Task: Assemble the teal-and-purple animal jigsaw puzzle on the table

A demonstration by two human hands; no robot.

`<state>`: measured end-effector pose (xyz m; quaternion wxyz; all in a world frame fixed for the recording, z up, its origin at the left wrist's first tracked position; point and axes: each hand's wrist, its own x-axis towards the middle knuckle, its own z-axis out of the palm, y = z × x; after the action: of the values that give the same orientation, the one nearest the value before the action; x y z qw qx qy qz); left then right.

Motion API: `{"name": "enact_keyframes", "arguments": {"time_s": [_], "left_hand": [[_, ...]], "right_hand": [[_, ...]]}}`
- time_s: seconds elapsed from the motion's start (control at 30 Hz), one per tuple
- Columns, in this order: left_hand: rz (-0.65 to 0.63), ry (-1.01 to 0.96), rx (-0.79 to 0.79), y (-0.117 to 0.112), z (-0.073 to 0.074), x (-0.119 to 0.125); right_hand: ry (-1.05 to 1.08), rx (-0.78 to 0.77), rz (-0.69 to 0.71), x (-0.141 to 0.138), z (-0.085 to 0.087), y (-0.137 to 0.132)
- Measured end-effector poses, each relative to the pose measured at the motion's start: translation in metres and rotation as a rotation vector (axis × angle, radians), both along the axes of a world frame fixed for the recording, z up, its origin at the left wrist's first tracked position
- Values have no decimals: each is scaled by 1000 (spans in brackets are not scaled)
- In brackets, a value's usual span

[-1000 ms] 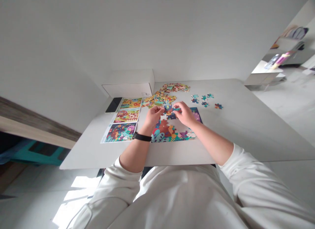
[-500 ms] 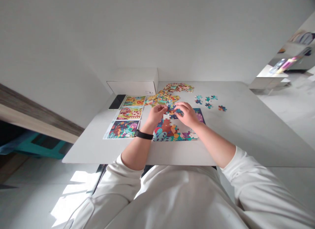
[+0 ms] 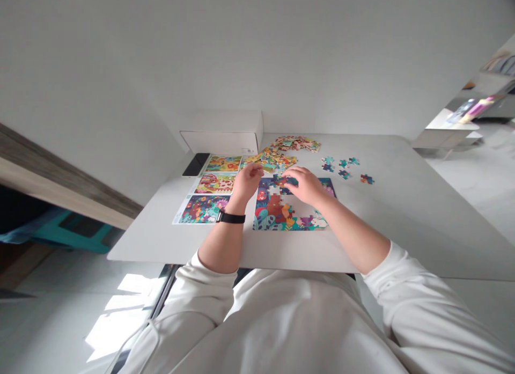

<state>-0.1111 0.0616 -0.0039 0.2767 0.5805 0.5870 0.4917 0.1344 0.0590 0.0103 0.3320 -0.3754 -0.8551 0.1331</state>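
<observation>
A partly assembled jigsaw puzzle [image 3: 277, 210] with dark blue, red and teal animal pictures lies in front of me, with gaps in its middle and upper part. My left hand [image 3: 248, 180] hovers at its upper left corner with fingers curled together; whether anything small is inside them is hidden. Over the upper part, the bent fingers and thumb of my right hand [image 3: 303, 184] are on a dark blue puzzle piece [image 3: 286, 182]. On the left lies a reference sheet [image 3: 204, 209] with three colourful pictures.
Yellow puzzle pieces [image 3: 276, 159] are heaped behind the puzzle, with a second pile [image 3: 298, 143] farther back. Several loose teal pieces [image 3: 344, 174] and an orange-blue piece [image 3: 367, 178] lie to the right. A phone [image 3: 196, 165] and a white box [image 3: 223, 140] are at the back left.
My left hand has drawn away from the puzzle piece, to the left, its fingers curling in. My right hand has stayed near the same spot. The view has shifted slightly.
</observation>
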Motion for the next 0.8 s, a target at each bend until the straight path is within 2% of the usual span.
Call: {"name": "enact_keyframes", "arguments": {"time_s": [0.07, 0.17, 0.37, 0.53, 0.8], "left_hand": [[24, 185, 19, -1, -2, -5], [6, 423, 24, -4, -7, -8], [-185, 739, -40, -3, -20, -9], [-171, 823, -89, -2, -26, -8], [-129, 798, -102, -2, -26, -5]], "right_hand": [[-66, -21, -15, -7, -3, 4], [-150, -52, -45, -16, -16, 8], [-194, -53, -48, -22, -43, 13], [-207, -38, -57, -21, -47, 15], [-176, -64, -48, -22, -46, 15]]}}
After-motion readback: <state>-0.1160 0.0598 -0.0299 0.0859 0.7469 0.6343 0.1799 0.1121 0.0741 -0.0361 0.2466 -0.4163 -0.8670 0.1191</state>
